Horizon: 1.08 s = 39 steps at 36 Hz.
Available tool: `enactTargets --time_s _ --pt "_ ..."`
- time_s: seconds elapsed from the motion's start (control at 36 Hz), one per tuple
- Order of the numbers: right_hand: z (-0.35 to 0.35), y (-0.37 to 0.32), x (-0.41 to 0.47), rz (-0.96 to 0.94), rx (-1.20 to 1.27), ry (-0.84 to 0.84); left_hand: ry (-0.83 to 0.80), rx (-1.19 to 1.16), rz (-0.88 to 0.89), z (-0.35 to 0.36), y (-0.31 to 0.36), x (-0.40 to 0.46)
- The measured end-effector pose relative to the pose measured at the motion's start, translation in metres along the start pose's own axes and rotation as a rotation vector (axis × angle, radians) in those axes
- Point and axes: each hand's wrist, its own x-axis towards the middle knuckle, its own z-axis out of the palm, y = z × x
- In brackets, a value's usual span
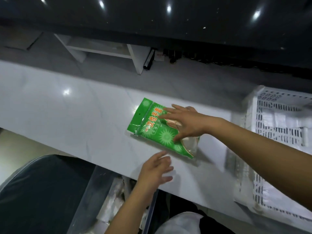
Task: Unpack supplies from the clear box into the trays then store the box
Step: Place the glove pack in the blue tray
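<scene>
A green plastic packet (148, 125) with orange lettering lies flat on the white counter (67, 115). My right hand (185, 123) rests on top of it, fingers spread, thumb at its near edge. My left hand (156, 171) hovers just in front of the packet, fingers apart and holding nothing. Below the counter edge stands the clear box (94, 191), with white wrapped supplies (116, 191) inside it. A white perforated tray (278, 132) sits on the counter at the right.
A dark round seat or bin lid (42, 191) is at the lower left beside the clear box. Beyond the counter are a grey floor, a white shelf unit (104, 49) and a dark glossy surface (168, 17).
</scene>
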Motion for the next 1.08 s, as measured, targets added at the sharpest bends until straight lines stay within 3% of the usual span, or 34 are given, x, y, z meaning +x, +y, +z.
enactTargets --time_s 0.08,0.17,0.25,0.33,0.39,0.47,0.78,0.94,1.08 --pt "-0.007 -0.001 -0.014 0.136 0.166 0.18 0.095 0.033 0.051 -0.019 0.0 -0.006" --pt "-0.005 -0.003 -0.033 0.365 0.46 0.441 0.254 0.135 0.218 -0.048 0.017 0.002" --pt "0.009 -0.011 -0.053 0.587 1.05 0.672 0.417 0.528 0.433 -0.076 0.043 0.021" --pt "0.031 -0.021 -0.067 0.711 1.373 0.779 0.433 0.836 0.576 -0.083 0.074 0.045" --pt "0.041 -0.03 -0.071 0.776 1.494 0.784 0.377 0.894 0.554 -0.077 0.092 0.064" --pt "0.05 -0.038 -0.07 0.879 1.665 0.722 0.266 0.844 0.373 -0.063 0.116 0.091" --pt "0.045 -0.025 -0.063 0.988 1.645 0.59 0.019 0.558 0.019 -0.063 0.149 0.13" --pt "0.047 -0.029 -0.066 0.97 1.629 0.505 -0.05 0.457 0.007 -0.088 0.128 0.111" --pt "0.041 -0.033 -0.079 0.787 1.543 0.473 -0.146 0.226 0.071 -0.117 0.102 0.068"
